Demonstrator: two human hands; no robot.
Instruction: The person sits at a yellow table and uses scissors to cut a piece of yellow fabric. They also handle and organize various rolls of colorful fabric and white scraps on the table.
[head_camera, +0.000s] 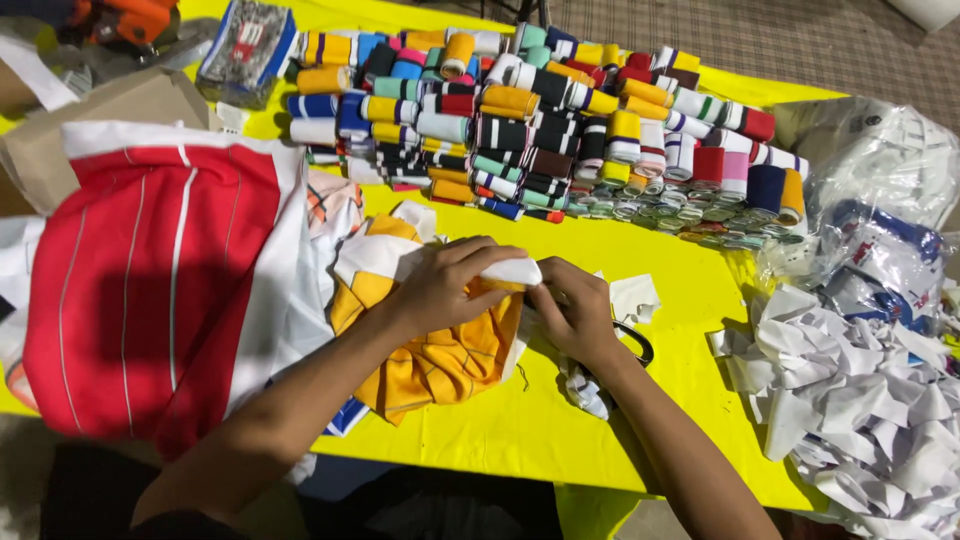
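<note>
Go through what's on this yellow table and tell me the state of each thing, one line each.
Left hand: gripping the white fabric strip.
Right hand: pinching the same strip's other end.
White fabric strip: held taut between both hands.
Yellow-orange knit garment: crumpled under the hands.
Red garment with white stripes: spread flat.
Striped ribbed collar pieces: folded, stacked in rows.
White paper scraps: crumpled, piled.
Black-handled scissors: lying mostly hidden.

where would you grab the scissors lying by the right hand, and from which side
By the black handle loops, coming from the right. They are the only part of the scissors showing; the right hand covers the rest, and bare yellow table lies open on that side, so the grip has room.
</note>
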